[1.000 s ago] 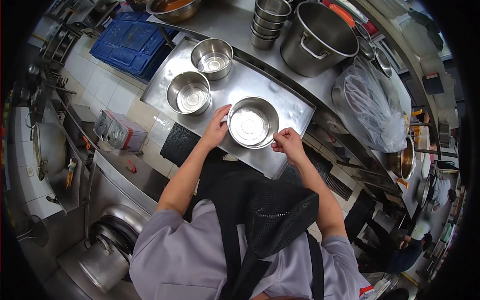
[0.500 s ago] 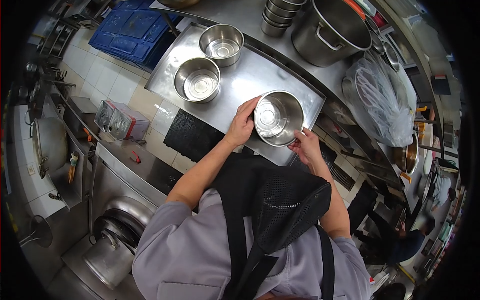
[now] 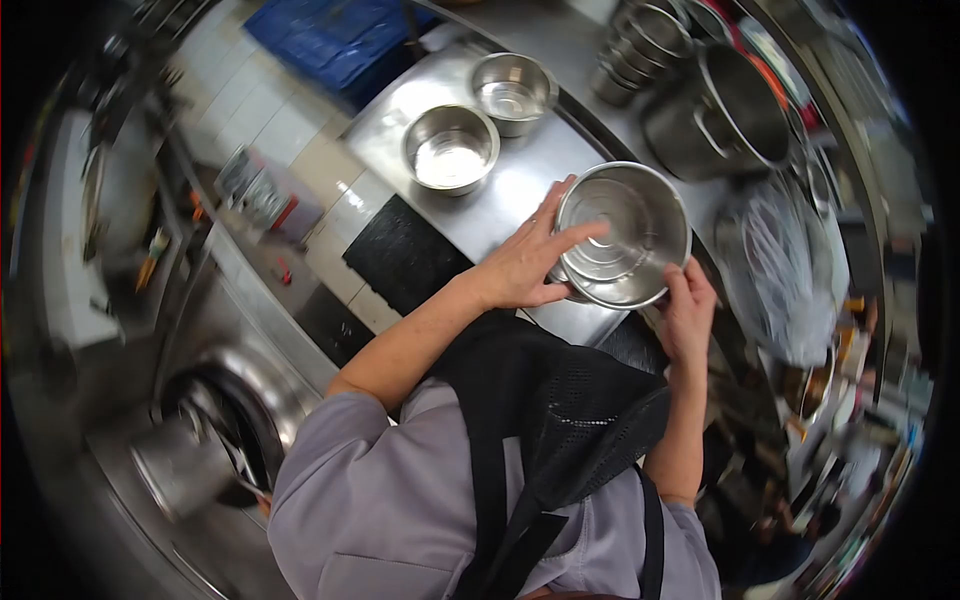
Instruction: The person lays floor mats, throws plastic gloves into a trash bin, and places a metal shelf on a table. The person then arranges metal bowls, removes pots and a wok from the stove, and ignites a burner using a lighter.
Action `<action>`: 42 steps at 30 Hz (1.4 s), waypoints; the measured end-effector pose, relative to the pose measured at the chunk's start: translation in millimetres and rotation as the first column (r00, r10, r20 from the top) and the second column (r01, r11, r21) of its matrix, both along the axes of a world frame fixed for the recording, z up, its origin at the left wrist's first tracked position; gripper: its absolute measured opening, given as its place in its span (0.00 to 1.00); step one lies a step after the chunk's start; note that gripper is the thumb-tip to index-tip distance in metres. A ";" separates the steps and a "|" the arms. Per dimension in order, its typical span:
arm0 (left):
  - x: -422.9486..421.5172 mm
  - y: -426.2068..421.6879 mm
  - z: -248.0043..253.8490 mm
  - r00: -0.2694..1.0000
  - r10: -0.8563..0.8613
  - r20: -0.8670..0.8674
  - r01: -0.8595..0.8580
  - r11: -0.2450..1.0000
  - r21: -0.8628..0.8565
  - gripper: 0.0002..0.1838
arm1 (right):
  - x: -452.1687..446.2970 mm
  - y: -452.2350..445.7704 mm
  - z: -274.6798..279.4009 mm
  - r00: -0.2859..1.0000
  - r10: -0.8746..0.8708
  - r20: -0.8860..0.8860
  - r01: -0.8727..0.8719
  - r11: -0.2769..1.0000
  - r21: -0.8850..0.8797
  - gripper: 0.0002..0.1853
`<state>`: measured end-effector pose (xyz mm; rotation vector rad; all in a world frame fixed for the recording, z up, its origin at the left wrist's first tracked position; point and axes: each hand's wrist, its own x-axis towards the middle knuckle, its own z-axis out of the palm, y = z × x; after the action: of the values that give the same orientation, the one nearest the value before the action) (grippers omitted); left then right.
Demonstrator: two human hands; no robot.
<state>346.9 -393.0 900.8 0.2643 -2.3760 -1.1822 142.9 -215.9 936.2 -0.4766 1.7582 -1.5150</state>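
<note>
Left fingers (image 3: 583,235) now over the steel pot (image 3: 640,235), ringed base (image 3: 606,258) inside

A stainless steel table (image 3: 490,220) runs from far left to near right, its bare top catching the light. Two round, open steel pots stand upright on its far part, the left pot (image 3: 451,150) nearer, the right pot (image 3: 513,95) farther. Along the table's far right side, a steel bench (image 3: 560,45) bears a stack of pots (image 3: 640,55), a large pot (image 3: 690,130) beside it, and, nearer, a bulky clear plastic bag (image 3: 775,265), contents indistinct. Pale tiles cover the floor (image 3: 325,150), where a black mat (image 3: 410,250) lies left of the table. Farther left, a blurred red object (image 3: 285,270) rests on a counter (image 3: 260,290).
</note>
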 end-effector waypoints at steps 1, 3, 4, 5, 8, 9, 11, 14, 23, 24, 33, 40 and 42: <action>12.8 -2.8 -0.3 0.997 0.070 0.009 -0.070 0.997 -0.014 0.43 | 7.3 -14.6 15.8 0.999 0.034 -0.008 -0.034 0.999 -0.013 0.16; 48.2 -5.7 -6.1 0.976 0.199 -0.087 -0.200 0.980 0.003 0.26 | 24.7 -42.3 29.4 0.975 0.214 -0.055 -0.219 0.967 -0.130 0.23; 72.7 4.7 -11.7 0.940 0.331 -0.079 -0.322 0.940 0.112 0.20 | 27.9 -50.6 25.3 0.941 0.339 0.015 -0.331 0.925 -0.186 0.24; 101.0 16.8 -15.8 0.878 0.467 -0.100 -0.458 0.883 0.101 0.21 | 30.4 -59.5 21.1 0.886 0.457 0.082 -0.427 0.871 -0.244 0.24; 202.7 68.8 -59.5 0.614 0.782 0.105 -0.641 0.415 0.646 0.11 | 37.1 -82.8 7.3 0.814 0.540 -0.213 -0.565 0.822 -0.073 0.23; 231.2 85.7 -77.4 0.385 0.923 -0.002 -0.435 0.183 0.881 0.10 | 24.1 -85.5 -11.9 0.757 0.532 -0.379 -0.580 0.814 -0.017 0.22; 295.9 112.1 -70.4 0.115 0.984 0.139 -0.162 -0.120 0.980 0.39 | -4.2 -78.3 -39.6 0.718 0.517 -0.466 -0.555 0.829 0.066 0.23; 380.2 146.4 -103.2 -0.085 0.995 0.049 -0.067 -0.055 0.996 0.40 | -22.8 -51.3 -66.7 0.662 0.427 -0.616 -0.357 0.902 0.241 0.25; 184.4 33.4 -67.8 0.729 0.651 0.213 -0.647 0.553 0.526 0.13 | -23.5 8.7 -153.0 0.714 0.230 -0.662 0.044 0.928 0.370 0.19; 140.5 21.5 -56.5 0.780 0.584 0.224 -0.620 0.674 0.401 0.12 | -23.5 17.0 -158.6 0.754 0.183 -0.631 0.093 0.921 0.378 0.19; -65.2 -50.9 -136.7 0.846 0.457 0.273 -0.527 0.795 0.301 0.22 | -10.0 79.3 -163.8 0.978 -0.149 -0.143 0.191 0.916 0.354 0.13; -42.7 -14.8 -161.0 0.873 0.477 0.102 -0.482 0.876 0.027 0.33 | -3.9 74.3 -158.6 0.990 -0.119 -0.080 0.140 0.922 0.360 0.12; -21.4 13.2 -162.9 0.987 -0.071 0.143 -0.047 0.727 0.685 0.33 | -4.9 66.4 -155.3 0.991 -0.118 -0.057 0.131 0.921 0.368 0.10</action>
<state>325.5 -379.7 737.9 0.6013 -1.9450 -2.0949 138.0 -149.5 780.9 -0.2009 2.0769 -1.2182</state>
